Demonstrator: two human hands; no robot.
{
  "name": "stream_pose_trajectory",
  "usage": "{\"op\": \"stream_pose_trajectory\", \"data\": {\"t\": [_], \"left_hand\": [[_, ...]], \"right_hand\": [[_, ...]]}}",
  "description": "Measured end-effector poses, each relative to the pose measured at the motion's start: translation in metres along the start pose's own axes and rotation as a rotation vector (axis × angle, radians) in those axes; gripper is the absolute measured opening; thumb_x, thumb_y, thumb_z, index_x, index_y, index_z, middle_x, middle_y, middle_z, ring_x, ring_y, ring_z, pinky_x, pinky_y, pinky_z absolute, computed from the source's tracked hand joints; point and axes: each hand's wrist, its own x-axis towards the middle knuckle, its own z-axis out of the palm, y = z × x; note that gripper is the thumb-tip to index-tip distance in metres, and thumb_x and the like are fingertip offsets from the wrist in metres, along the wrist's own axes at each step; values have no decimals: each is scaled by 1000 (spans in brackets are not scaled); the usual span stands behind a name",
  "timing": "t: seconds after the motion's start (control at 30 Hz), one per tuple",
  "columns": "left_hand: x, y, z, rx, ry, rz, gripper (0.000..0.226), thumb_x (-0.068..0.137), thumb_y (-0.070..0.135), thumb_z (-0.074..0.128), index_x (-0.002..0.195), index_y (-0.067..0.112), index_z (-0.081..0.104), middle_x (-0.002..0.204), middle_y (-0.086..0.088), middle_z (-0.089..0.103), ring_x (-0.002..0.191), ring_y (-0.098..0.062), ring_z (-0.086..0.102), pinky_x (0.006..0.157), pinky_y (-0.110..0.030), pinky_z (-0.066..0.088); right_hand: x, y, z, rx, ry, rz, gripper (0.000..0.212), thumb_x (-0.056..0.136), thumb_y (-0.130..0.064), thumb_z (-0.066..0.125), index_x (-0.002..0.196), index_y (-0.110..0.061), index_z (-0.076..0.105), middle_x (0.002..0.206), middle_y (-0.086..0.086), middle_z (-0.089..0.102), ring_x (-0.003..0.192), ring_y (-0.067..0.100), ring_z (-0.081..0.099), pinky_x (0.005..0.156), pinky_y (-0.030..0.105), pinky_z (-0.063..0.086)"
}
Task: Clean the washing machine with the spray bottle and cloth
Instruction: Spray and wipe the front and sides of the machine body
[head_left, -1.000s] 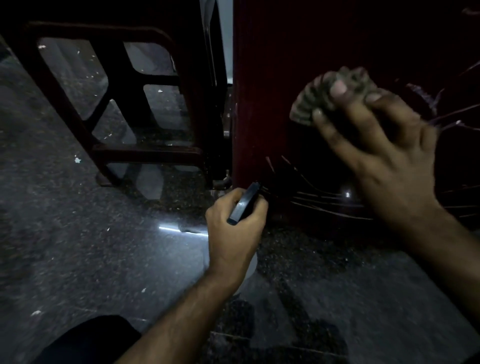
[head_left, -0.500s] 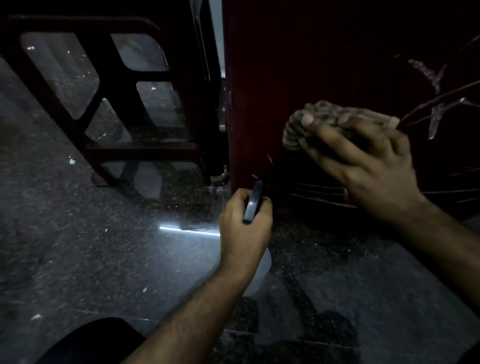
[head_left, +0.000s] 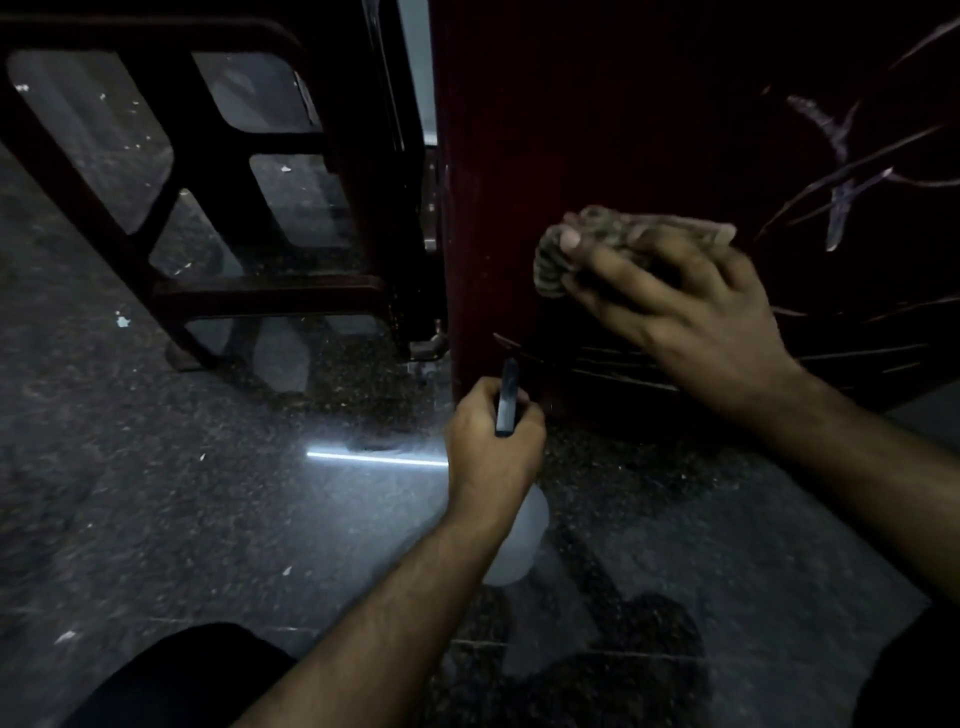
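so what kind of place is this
Probably a dim utility or laundry corner of a home: a dark red washing machine stands on a polished speckled stone floor, beside a dark frame stand.

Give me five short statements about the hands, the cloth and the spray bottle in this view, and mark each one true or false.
1. The right hand presses the cloth against the dark red washing machine panel. True.
2. The left hand is empty. False: it grips the spray bottle by its head.
3. The cloth lies on the floor. False: it is held against the panel, above the floor.
4. The spray bottle has a pale, translucent body below the grip. True.
5. A dark frame stand is to the right of the machine. False: it stands to the left of it.
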Motion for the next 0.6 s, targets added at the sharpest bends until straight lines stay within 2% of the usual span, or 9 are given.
{"op": "stream_pose_trajectory", "data": {"t": [0.1,0.17,0.27,0.37,0.47,0.6], "left_hand": [[0,2,6,20,-19,26,5,92,11,70,90,10,66,67,-5,61,55,-10,53,50,-24,43],[0,4,10,-4,-33,26,8,91,13,72,88,14,64,69,-3,62,58,-11,56,55,-28,46],[0,4,9,-17,-38,75,12,92,12,74,87,11,63,69,-1,63,56,-5,55,53,-20,44],[3,0,8,-6,-11,99,17,91,14,75,81,7,63,63,-4,61,52,-6,53,48,-20,41],[5,-2,7,41,28,103,22,90,17,76,75,7,61,60,-3,58,50,-6,50,48,-22,38],[5,1,3,-36,12,98,18,88,12,76,77,9,63,61,-5,60,52,-7,52,50,-23,41]], "right_hand": [[18,-9,-3,-28,61,87,45,111,-25,45,156,-31,40,165,-9,32,134,24,41,94,37,38],[24,-9,-1,-24,79,80,46,110,-27,47,156,-32,40,165,-10,33,134,22,43,94,37,41],[24,-2,1,-40,123,63,50,109,-29,52,157,-32,38,164,-11,34,134,21,46,95,36,42],[24,-4,4,-14,135,91,48,109,-30,51,156,-33,41,163,-12,35,135,21,41,97,37,39],[22,-10,6,31,83,81,47,110,-26,46,156,-31,40,165,-10,31,135,25,35,97,40,34],[-2,-19,18,55,-57,-103,55,105,-20,48,159,-23,36,169,-5,22,136,30,40,100,43,36]]}}
